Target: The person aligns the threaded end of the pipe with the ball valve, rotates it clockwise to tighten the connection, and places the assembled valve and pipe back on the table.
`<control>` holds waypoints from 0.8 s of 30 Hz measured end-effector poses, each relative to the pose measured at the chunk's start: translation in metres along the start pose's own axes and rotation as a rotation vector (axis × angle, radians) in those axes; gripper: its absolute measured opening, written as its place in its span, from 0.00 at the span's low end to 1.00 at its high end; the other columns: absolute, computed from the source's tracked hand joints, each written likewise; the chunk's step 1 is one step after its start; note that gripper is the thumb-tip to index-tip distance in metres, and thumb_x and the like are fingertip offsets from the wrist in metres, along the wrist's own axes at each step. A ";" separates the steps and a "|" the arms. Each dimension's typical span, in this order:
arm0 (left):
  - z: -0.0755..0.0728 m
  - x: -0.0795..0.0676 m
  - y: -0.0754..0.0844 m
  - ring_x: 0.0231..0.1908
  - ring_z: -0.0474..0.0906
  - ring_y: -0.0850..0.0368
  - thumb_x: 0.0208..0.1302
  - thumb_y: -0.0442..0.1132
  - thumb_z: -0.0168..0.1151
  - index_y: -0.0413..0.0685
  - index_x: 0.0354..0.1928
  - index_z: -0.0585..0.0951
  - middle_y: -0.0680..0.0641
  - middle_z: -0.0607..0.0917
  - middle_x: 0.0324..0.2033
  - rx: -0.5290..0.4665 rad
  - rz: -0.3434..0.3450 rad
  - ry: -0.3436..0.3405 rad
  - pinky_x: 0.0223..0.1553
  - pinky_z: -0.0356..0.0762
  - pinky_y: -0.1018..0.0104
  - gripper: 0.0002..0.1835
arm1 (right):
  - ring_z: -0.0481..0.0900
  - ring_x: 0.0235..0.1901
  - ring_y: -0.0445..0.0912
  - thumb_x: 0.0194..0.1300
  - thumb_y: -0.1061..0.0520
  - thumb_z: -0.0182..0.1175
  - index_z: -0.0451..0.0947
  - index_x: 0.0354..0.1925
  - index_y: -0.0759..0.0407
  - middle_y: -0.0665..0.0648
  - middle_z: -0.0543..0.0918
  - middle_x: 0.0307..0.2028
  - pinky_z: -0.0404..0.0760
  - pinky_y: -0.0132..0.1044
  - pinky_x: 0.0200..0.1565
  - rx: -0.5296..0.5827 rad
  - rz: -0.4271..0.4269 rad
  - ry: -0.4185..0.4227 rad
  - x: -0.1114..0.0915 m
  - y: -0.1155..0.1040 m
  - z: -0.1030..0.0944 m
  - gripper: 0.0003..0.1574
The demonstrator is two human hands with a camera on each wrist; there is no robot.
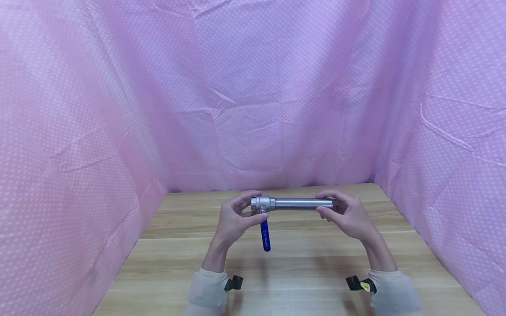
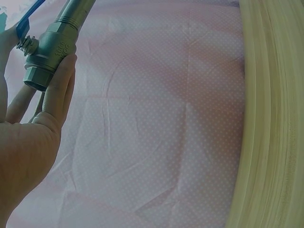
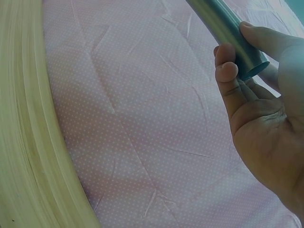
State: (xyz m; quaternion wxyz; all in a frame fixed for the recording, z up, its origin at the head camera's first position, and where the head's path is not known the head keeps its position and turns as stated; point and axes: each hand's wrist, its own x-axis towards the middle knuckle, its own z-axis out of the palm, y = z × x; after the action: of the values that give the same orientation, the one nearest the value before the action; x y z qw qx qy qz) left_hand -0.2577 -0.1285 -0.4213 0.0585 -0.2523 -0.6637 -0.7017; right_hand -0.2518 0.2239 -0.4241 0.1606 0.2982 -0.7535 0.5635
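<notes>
A silver ball valve [image 1: 262, 202] with a blue lever handle [image 1: 265, 236] is joined to a straight metal pipe [image 1: 302, 203]. Together they are held level above the table. My left hand [image 1: 234, 219] grips the valve body at its left end, thumb close to the base of the lever, which points down toward me. At the pipe's far right end my right hand [image 1: 352, 216] pinches it between thumb and fingers. The left wrist view shows the valve's hex end [image 2: 38, 78] and threads where the pipe enters. In the right wrist view the pipe's open end [image 3: 254, 70] faces the palm.
Beneath the hands lies a wood-grain table [image 1: 288, 267]. Pink dotted cloth [image 1: 269, 96] hangs behind it and along both sides. Each wrist wears a small black camera mount [image 1: 235, 282] over a light sleeve.
</notes>
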 end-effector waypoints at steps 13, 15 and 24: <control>0.001 -0.001 -0.002 0.61 0.90 0.57 0.57 0.22 0.82 0.39 0.66 0.87 0.30 0.84 0.67 0.025 0.007 0.000 0.62 0.95 0.55 0.33 | 0.83 0.25 0.40 0.71 0.75 0.70 0.86 0.57 0.67 0.55 0.87 0.27 0.86 0.34 0.26 -0.014 0.002 0.011 0.000 0.002 0.000 0.19; 0.001 -0.001 -0.002 0.62 0.90 0.57 0.56 0.22 0.83 0.40 0.66 0.87 0.31 0.85 0.67 0.028 0.003 0.001 0.62 0.95 0.56 0.33 | 0.82 0.24 0.41 0.72 0.75 0.70 0.86 0.57 0.67 0.55 0.87 0.27 0.86 0.33 0.26 -0.015 0.007 0.010 0.000 0.002 0.000 0.18; 0.002 -0.001 -0.003 0.62 0.90 0.58 0.57 0.22 0.82 0.35 0.68 0.85 0.30 0.84 0.68 0.024 0.008 -0.007 0.64 0.94 0.55 0.34 | 0.82 0.24 0.44 0.76 0.71 0.68 0.87 0.57 0.64 0.57 0.87 0.27 0.85 0.33 0.25 -0.023 0.032 -0.002 -0.001 0.003 -0.001 0.14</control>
State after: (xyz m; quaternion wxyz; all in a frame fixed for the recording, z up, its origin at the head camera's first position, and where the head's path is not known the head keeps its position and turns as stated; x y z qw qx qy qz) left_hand -0.2581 -0.1266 -0.4247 0.0619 -0.2567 -0.6715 -0.6924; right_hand -0.2527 0.2256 -0.4263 0.1545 0.2848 -0.7647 0.5570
